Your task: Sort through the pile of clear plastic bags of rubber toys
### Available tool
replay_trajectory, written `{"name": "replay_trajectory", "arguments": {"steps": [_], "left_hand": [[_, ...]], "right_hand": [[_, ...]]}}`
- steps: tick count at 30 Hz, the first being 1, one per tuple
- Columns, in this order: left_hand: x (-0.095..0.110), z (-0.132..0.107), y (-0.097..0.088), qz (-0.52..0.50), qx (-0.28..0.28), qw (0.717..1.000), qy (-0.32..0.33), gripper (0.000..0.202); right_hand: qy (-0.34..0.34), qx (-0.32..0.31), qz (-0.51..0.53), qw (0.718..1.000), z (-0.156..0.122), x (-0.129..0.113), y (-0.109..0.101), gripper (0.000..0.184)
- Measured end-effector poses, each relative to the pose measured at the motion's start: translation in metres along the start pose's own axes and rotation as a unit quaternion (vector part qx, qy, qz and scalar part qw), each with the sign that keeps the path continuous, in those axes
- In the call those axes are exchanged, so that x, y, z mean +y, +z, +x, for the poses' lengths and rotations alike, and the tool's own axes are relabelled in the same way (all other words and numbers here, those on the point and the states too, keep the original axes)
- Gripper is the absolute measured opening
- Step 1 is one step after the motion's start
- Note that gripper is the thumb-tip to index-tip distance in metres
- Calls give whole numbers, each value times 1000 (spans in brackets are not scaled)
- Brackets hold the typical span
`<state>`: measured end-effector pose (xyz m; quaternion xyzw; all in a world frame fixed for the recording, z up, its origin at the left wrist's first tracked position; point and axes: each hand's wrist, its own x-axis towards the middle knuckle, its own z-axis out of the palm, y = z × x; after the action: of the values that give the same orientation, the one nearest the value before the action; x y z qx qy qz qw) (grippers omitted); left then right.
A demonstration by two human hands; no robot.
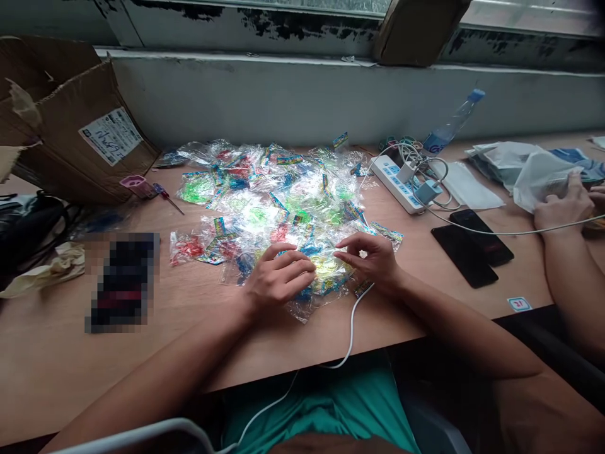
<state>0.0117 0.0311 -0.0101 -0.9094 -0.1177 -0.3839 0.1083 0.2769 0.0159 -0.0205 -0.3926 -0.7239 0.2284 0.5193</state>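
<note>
A clear plastic bag with yellow pieces inside [328,268] lies at the near edge of a heap of similar bags [288,195], between my two hands. My left hand [282,275] is closed on the left side of that bag, fingers bent and together, its thumb hidden. From the right, my right hand [371,255] pinches with thumb and forefinger at the bag's right edge; glare blurs the film there. The heaped bags hold green, red, blue and yellow pieces, and many carry a colourful printed card.
A cardboard box [94,132] and a screwdriver [169,198] are at the left. A power strip [397,183], a water bottle [454,123] and two phones [466,255] stand right. A white cable [352,328] crosses the table edge. Another person's hands [564,205] handle a white bag.
</note>
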Motion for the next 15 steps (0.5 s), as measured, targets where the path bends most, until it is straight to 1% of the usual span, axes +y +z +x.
{"name": "replay_trajectory", "arguments": {"steps": [5, 9, 11, 13, 15], "left_hand": [[-3, 0, 2, 7, 15, 1000, -24, 9], [-3, 3, -1, 20, 34, 998, -51, 10], [-3, 4, -2, 23, 36, 997, -64, 10], [-3, 4, -2, 22, 36, 996, -75, 10], [-2, 4, -2, 22, 39, 996, -82, 11]], "right_hand": [[23, -16, 48, 998, 2, 4, -2, 14], [35, -11, 54, 998, 3, 3, -4, 12], [45, -24, 60, 997, 2, 2, -6, 15], [40, -48, 67, 996, 1, 2, -8, 19], [13, -68, 68, 995, 0, 2, -9, 24]]}}
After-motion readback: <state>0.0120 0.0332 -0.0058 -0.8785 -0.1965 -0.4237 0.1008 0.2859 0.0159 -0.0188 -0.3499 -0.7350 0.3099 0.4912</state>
